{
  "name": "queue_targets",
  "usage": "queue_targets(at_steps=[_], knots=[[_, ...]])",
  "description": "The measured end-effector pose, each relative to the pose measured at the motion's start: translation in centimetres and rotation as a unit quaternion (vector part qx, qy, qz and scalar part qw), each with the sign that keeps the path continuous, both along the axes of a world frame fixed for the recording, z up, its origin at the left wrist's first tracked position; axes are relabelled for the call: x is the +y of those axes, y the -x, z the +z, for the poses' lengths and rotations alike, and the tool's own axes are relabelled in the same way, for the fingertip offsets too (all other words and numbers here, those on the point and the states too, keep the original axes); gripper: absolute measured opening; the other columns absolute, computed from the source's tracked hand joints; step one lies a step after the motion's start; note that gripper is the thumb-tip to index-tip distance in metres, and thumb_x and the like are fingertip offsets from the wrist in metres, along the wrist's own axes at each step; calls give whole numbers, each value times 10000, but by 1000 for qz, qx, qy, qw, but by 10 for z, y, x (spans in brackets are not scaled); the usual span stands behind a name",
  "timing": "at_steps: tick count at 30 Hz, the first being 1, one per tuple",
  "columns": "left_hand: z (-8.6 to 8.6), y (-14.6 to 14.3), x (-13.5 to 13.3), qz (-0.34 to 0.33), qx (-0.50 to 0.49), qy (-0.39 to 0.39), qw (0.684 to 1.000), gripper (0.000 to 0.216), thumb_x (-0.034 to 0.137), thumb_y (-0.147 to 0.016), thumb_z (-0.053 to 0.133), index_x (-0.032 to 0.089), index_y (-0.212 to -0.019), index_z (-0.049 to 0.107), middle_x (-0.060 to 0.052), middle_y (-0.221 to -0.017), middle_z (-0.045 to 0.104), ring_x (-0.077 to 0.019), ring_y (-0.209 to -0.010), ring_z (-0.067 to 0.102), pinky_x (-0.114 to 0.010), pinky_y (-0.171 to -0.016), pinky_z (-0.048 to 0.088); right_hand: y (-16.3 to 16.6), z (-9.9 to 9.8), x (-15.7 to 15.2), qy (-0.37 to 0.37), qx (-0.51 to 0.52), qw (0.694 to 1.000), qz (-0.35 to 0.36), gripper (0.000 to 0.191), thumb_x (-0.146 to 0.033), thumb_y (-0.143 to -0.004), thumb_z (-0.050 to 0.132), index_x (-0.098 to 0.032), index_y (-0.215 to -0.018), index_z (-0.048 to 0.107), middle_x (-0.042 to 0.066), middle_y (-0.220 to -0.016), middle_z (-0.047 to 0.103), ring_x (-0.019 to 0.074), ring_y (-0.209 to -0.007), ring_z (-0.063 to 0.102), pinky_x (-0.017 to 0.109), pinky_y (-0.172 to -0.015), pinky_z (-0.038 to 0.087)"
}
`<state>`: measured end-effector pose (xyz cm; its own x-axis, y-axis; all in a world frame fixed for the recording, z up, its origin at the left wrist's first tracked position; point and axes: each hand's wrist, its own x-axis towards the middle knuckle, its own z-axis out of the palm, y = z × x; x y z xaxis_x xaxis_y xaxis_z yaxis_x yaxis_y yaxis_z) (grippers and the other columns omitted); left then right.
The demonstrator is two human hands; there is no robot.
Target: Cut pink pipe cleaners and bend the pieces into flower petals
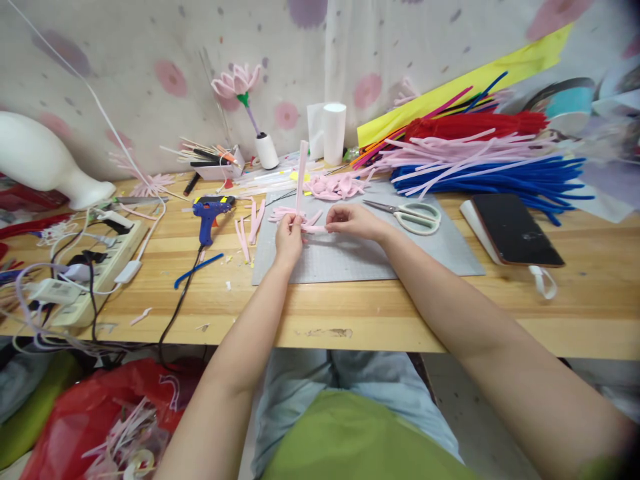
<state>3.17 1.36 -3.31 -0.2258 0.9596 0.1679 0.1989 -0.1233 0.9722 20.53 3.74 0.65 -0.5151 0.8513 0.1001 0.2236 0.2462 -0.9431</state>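
Note:
My left hand (pixel 289 241) is closed around a bunch of pink pipe cleaners (pixel 302 177), some standing upright and others fanning out sideways. The fingers of my right hand (pixel 354 222) pinch the tip of a pink strip (pixel 314 229) that runs across from the left hand. Both hands are just above a grey cutting mat (pixel 395 263). Behind them on the mat lies a pile of shaped pink pieces (pixel 337 186). Scissors (pixel 419 219) with pale green handles rest right of my right hand.
A blue glue gun (pixel 206 221) and loose pink strips (pixel 257 221) lie to the left, beyond them a power strip (pixel 107 267) with tangled cables. Blue pipe cleaners (pixel 490 180), a black phone (pixel 517 230) and a pink flower (pixel 237 83) in a white holder stand around the mat.

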Motion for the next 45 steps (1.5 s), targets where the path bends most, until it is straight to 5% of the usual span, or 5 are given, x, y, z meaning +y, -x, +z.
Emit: queue_targets(at_steps=[6,16,27,42,45], knots=[[6,-5,-4,-68,-57,66,994,205,357,-847,459,168,-778,495,27,-670,567,-48,-426,498,-155,-387,360,5,-10,4,-69,25,993,-90,136,-263,-633,650,-165,-666,562,-25,-642,569,79,-580,488,220,-584,402],[22,-15,-17,-165,-167,146,961,305,371,-692,689,127,-853,602,-67,-806,701,-133,-639,662,-211,-537,509,14,-12,8,54,205,965,-157,423,-289,-559,741,-212,-864,459,-64,-652,552,101,-608,565,265,-598,515],[12,-14,-12,-86,-129,110,982,177,266,-687,662,124,-790,640,-18,-698,669,-127,-592,632,-214,-479,487,27,-19,-3,137,225,957,-119,262,-198,-561,707,-162,-772,554,-18,-702,612,94,-640,584,257,-660,505],[21,-12,-15,-84,-135,163,974,146,255,-706,655,127,-746,597,-12,-653,648,-113,-568,617,-196,-476,454,22,-25,-2,-157,-57,961,-220,242,-116,-670,527,-183,-878,630,27,-797,618,157,-746,553,298,-767,421],[22,-11,-15,-81,-144,160,973,156,261,-710,661,123,-742,597,-10,-638,636,-103,-558,609,-195,-481,457,24,-25,-2,-133,-27,966,-220,220,-142,-667,535,-179,-866,619,24,-784,606,149,-727,540,287,-742,416]])
